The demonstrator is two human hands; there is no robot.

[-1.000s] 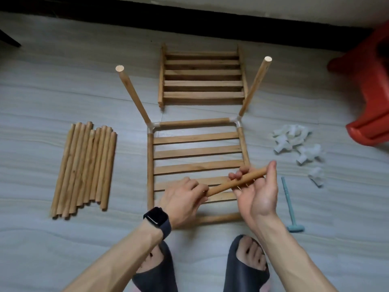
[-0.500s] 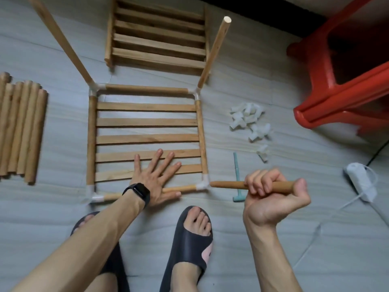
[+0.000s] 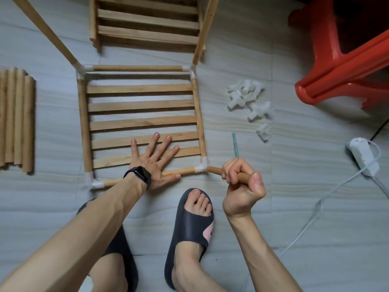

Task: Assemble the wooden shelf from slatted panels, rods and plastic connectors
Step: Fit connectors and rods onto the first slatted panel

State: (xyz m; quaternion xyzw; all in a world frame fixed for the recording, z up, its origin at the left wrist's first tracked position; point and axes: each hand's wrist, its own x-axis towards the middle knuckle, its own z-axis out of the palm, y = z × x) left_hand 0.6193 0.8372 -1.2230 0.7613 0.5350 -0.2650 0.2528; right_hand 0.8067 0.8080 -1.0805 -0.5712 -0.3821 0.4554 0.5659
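A slatted wooden panel lies on the floor, framed by rods joined with white plastic connectors. Two upright rods rise from its far corners: one at the left, one at the right. My left hand presses flat, fingers spread, on the near slats and the front rod. My right hand grips a loose rod whose tip sits at the near right corner connector. A second slatted panel lies beyond.
A bundle of spare rods lies at the left. Loose white connectors and a teal mallet sit to the right of the panel. A red plastic stool and a white power strip with its cable are at the right. My feet in dark slippers are below.
My left hand let go of the rod and now presses flat on the panel. My right hand carried the rod to the near right corner. The camera moved closer and rightward.
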